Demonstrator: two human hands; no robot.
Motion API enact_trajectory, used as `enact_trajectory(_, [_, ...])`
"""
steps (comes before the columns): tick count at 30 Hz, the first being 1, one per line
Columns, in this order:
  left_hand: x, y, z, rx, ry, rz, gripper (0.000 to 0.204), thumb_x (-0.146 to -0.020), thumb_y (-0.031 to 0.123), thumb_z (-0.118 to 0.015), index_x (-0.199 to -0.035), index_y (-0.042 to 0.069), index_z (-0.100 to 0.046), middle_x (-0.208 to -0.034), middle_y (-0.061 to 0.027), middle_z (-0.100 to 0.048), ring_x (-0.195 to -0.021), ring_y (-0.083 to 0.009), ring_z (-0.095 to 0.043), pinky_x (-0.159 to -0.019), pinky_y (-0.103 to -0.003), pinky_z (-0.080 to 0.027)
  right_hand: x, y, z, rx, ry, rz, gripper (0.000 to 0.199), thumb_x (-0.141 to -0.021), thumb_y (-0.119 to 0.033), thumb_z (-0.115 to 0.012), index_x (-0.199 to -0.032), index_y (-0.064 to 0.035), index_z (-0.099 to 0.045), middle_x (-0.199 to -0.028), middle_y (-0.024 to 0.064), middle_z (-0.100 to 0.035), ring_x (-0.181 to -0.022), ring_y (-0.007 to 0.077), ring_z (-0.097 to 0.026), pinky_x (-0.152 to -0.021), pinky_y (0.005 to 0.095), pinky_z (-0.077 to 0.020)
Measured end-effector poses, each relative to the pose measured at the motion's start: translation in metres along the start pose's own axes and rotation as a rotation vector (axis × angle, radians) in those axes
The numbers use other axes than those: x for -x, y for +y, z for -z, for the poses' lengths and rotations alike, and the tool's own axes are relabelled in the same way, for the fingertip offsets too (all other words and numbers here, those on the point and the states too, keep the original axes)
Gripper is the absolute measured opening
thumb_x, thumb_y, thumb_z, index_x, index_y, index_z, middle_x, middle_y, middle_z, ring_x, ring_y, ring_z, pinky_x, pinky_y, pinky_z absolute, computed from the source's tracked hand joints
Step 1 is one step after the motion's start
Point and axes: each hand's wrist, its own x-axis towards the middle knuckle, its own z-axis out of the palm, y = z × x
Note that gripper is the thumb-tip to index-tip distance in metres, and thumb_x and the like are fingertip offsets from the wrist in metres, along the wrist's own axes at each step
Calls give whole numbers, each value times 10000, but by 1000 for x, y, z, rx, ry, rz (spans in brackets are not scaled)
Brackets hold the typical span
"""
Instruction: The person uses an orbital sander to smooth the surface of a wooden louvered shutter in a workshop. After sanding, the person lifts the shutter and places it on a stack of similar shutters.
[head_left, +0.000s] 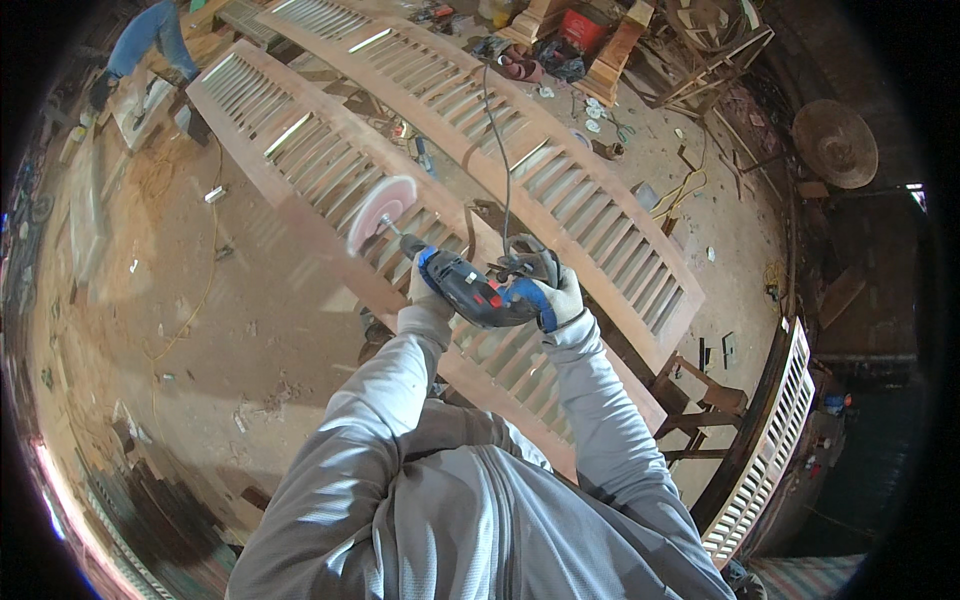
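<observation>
A dark electric drill point(465, 285) with blue and red parts is in both my hands, its front end pointing to the far left. My left hand point(428, 288), in a white and blue work glove, wraps round the front of the body. My right hand point(553, 300), gloved alike, grips the rear handle. On the drill's shaft sits a round pinkish sanding disc point(385, 208), blurred at its edge. It is over the near louvred wooden shutter panel point(290, 205); whether it touches the wood I cannot tell. A black cord point(498, 130) runs from the drill across the far panel.
A second louvred panel point(590, 255) lies alongside, and another leans at the right point(768, 450). A wooden stool frame point(705, 395) stands by the panels' near end. Yellow cords lie on the floor. A person in blue trousers point(152, 42) bends at the far left. A red container point(585, 30) stands at the back.
</observation>
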Motion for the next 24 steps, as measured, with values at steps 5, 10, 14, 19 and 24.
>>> enact_trajectory(5, [11,-4,4,29,-168,14,304,-912,395,-516,-774,138,-602,-745,-55,-640,-723,-251,-626,-724,-410,-520,24,-10,2,-4,32,-2,536,-759,34,-639,-1286,42,-542,-994,126,-697,-762,165,-676,-714,273,-538])
enact_trajectory(10, [15,-10,6,-94,-15,-6,319,-916,403,-510,-726,155,-572,-725,-45,-630,-704,-238,-612,-685,-394,-497,47,-24,-6,-231,131,97,463,-755,53,-621,-1213,75,-566,-947,144,-701,-780,235,-700,-713,332,-573])
enact_trajectory(14, [17,-26,17,47,-240,111,321,-933,399,-496,-711,174,-553,-714,-28,-610,-699,-219,-598,-673,-384,-487,56,-26,5,-39,39,41,416,-761,-28,-686,-1172,21,-652,-978,61,-713,-860,117,-652,-787,262,-519])
enact_trajectory(19, [4,-34,28,99,-437,107,278,-947,384,-507,-750,196,-567,-742,-4,-611,-729,-201,-594,-724,-384,-500,51,0,12,-6,58,57,527,-760,16,-645,-1278,26,-551,-1096,126,-686,-907,183,-674,-786,301,-551])
enact_trajectory(24, [16,-37,16,41,-226,44,309,-938,402,-499,-727,186,-565,-727,-21,-607,-702,-227,-593,-705,-399,-498,43,15,17,23,47,44,563,-766,2,-652,-1315,30,-533,-1117,119,-685,-943,185,-673,-849,297,-533])
